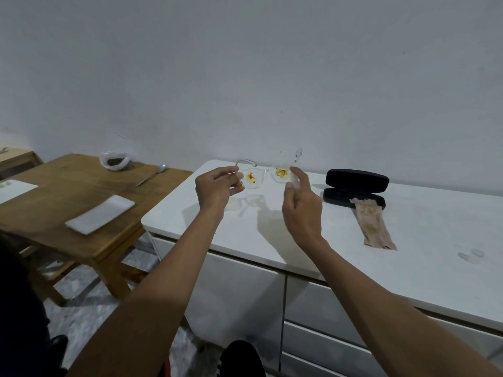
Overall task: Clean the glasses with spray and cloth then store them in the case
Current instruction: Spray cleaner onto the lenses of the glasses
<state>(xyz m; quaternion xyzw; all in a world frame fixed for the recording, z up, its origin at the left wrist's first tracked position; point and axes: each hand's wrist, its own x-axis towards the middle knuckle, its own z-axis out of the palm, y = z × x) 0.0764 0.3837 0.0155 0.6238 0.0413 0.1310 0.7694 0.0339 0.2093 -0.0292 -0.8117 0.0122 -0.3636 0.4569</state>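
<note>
The glasses have a clear, near-colourless frame, and both lenses are dirty: an orange-brown smear on the one nearer the left hand, a yellowish crusty patch on the other. They are held up in the air above the white countertop, temples unfolded and pointing toward the wall. The left hand pinches the frame at its hinge end between thumb and fingertips. The right hand is curled around a small clear spray bottle just beside the yellowed lens (whether the nozzle is pressed cannot be told). On the smooth counter, right of the hands, lies a black hard case, hinged open, with a crumpled beige cloth draped from its lower shell toward the front edge. The counter under the hands is bare.
</note>
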